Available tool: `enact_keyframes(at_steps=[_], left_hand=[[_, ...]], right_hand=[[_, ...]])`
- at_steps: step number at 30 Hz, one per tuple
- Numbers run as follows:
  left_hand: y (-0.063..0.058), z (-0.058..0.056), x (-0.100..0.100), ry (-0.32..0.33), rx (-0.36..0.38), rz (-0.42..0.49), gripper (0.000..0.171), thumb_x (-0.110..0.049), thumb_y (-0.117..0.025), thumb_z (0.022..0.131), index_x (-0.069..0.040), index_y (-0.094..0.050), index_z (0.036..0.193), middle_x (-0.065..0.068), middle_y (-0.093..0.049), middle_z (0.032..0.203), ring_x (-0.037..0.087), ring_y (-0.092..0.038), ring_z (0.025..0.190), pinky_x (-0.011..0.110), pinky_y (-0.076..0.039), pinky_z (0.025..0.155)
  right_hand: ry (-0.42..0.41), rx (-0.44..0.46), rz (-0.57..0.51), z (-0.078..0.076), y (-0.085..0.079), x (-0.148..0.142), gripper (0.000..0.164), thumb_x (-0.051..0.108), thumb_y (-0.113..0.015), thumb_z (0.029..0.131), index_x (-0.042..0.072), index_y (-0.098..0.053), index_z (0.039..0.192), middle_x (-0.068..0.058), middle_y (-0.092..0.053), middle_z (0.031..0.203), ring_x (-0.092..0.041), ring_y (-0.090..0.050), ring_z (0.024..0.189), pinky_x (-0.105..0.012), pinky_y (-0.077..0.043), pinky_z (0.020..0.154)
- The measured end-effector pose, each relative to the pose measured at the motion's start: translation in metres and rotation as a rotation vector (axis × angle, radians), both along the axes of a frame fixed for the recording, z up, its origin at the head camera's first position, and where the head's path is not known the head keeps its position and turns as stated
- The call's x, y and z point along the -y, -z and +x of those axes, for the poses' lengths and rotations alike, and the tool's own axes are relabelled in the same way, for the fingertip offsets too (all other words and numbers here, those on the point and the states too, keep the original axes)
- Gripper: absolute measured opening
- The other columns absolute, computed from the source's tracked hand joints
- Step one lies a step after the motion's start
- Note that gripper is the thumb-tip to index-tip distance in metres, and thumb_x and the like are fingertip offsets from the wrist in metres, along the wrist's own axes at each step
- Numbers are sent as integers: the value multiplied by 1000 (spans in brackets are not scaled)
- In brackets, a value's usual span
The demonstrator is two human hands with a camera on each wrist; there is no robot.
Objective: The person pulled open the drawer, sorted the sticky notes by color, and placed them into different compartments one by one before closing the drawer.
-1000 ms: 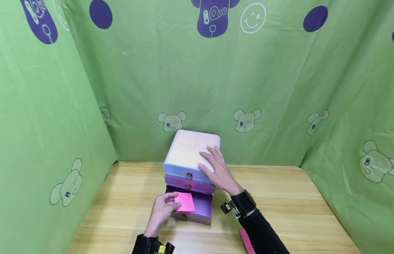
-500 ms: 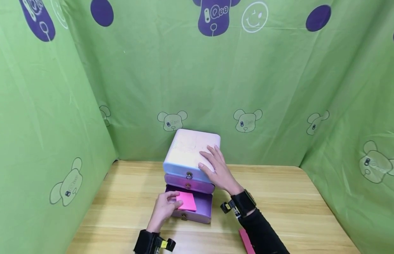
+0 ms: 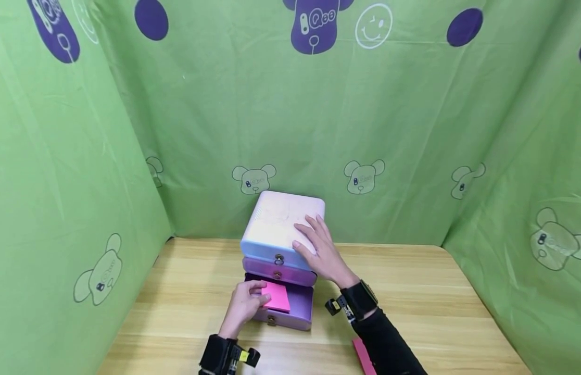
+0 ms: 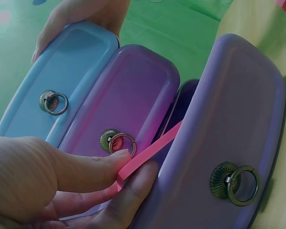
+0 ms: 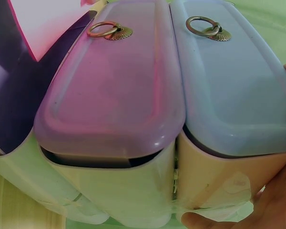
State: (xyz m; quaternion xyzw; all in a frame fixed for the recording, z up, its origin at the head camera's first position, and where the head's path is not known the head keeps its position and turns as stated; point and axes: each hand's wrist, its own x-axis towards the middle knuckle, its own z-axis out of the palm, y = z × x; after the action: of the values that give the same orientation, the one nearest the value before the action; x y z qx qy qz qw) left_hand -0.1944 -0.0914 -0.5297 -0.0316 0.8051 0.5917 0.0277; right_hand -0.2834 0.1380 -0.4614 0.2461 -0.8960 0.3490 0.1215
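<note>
A small chest of drawers stands against the green cloth, with a light blue top drawer, a pink-purple middle drawer and a lilac bottom drawer that is pulled out. My left hand pinches a bright pink sticky note pad by its left edge, thumb on top and fingers beneath. The pad lies within the outline of the pulled-out drawer; in the left wrist view its far part drops behind the drawer front. My right hand rests on the chest's top right side, fingers spread.
Another pink item lies on the wooden table, partly hidden by the right sleeve. Printed green cloth closes off the back and both sides. Ring pulls stick out from the drawer fronts.
My left hand has moved slightly right and forward, taking the sticky note pad further over the bottom drawer. The right hand stays in place on the chest.
</note>
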Motion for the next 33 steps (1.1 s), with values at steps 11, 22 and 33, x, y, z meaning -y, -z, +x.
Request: enact_keyframes(at_steps=[11, 22, 33], left_hand=[[7, -7, -1, 9, 0, -23, 42, -1, -76, 84, 10, -66, 123, 28, -69, 114, 20, -68, 89, 26, -60, 69], [10, -12, -4, 8, -24, -85, 40, 1, -75, 83, 7, -68, 122, 25, -71, 112, 22, -69, 92, 31, -61, 76], [11, -15, -8, 17, -50, -169, 36, 1, -77, 81, 4, -72, 116, 23, -74, 107, 21, -70, 86, 34, -60, 76]], right_hand=[[0, 2, 2, 1, 1, 0, 55, 46, -56, 100, 23, -49, 150, -8, -24, 170, -33, -4, 161, -69, -11, 125], [-3, -3, 4, 1, -1, 1, 54, 45, -55, 101, 24, -48, 150, -8, -24, 170, -33, -4, 161, -70, -12, 124], [-2, -7, 5, 2, -1, 1, 55, 45, -56, 100, 24, -49, 150, -9, -24, 170, -34, -5, 161, -71, -12, 124]])
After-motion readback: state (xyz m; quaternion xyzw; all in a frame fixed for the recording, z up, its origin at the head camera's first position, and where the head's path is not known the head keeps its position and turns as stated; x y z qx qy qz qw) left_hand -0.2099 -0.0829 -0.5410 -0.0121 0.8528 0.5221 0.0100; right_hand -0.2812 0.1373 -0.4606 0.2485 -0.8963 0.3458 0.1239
